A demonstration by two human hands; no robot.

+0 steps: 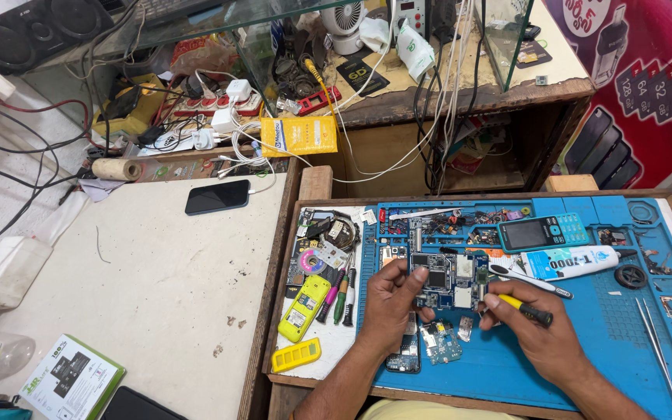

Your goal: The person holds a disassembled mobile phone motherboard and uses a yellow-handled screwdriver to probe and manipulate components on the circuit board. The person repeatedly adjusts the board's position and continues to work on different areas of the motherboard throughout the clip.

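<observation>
Crowded around the work on the blue repair mat [585,342]: a teal keypad phone [542,232] lying face up toward the far edge, a white glue tube [577,263] just beside it, a pen-like tool [530,281] slanting beneath the tube, metal tweezers [657,350] well apart on the right. To the left, off the mat's edge, a yellow phone shell [303,308], a yellow keypad piece [296,355] and a cluster of small screwdrivers [340,292]. Farther left, on the pale table [157,288], a black smartphone [217,197] plugged to a white cable. Near the wrists, a smaller loose board [439,342] on the mat. Held above the mat, tilted up: a circuit board [445,280], clamped at its left edge by the left hand [390,299], thumb on top. Right hand [542,334] closed round a yellow-and-black screwdriver [524,309], tip at the board's right edge.
</observation>
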